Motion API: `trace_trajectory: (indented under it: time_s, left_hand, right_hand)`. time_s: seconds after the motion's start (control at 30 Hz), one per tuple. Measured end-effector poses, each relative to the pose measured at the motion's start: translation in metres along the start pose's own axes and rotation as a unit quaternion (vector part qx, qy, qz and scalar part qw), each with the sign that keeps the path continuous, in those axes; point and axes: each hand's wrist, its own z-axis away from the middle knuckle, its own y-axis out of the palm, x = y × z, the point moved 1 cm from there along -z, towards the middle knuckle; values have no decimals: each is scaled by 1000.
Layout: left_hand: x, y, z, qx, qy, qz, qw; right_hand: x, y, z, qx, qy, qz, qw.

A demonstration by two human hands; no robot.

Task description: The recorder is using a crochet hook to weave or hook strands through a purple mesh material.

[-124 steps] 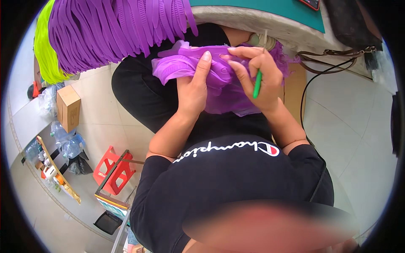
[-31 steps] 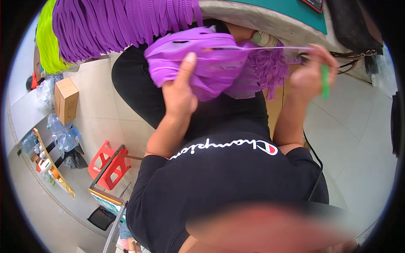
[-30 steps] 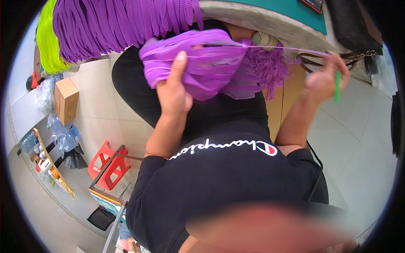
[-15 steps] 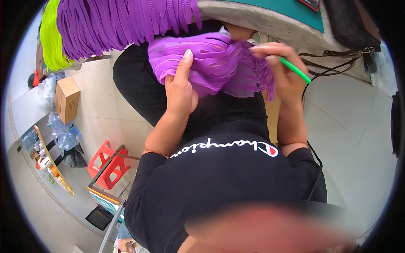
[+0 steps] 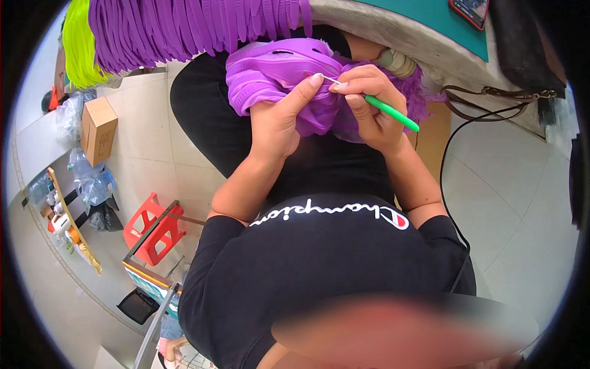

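A bunched piece of purple stretchy mesh (image 5: pixel 261 77) with long, loose strips lies across my lap. My left hand (image 5: pixel 276 123) is closed on its near side, with the thumb pressed on top of the material. In my right hand (image 5: pixel 381 107) is a crochet hook with a green handle (image 5: pixel 393 114), pinched between thumb and fingers. The hook's thin metal shaft points left and meets the mesh at my left thumb tip. I cannot make out whether its tip has gone through. Ragged purple ends trail out beyond my right hand.
Purple strips (image 5: pixel 190 27) hang in a dense row over the table edge, with lime green strips (image 5: pixel 80 52) to their left. A phone (image 5: pixel 472 11) lies on the green mat (image 5: pixel 412 18). A cardboard box (image 5: pixel 98 132), a red stool (image 5: pixel 153 227) and a black cable (image 5: pixel 444 154) are around me.
My right hand has moved left to the mesh, bringing the hook's tip to my left thumb. My left hand has shifted slightly right along the purple mesh.
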Motion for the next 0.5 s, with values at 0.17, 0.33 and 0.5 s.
trace_trajectory:
  time_s: [0.17,0.33,0.5]
  left_hand:
    - [-1,2,-1,6,20,-2,1000]
    - [0,1,-2,5,21,0,1000]
    - [3,-1,-4,16,47,0,999]
  right_hand:
    - [0,-1,-1,-15,-1,10,1000]
    - [0,-2,-2,-6,-8,25,1000]
    - [2,-3,-3,1,-17,51,999]
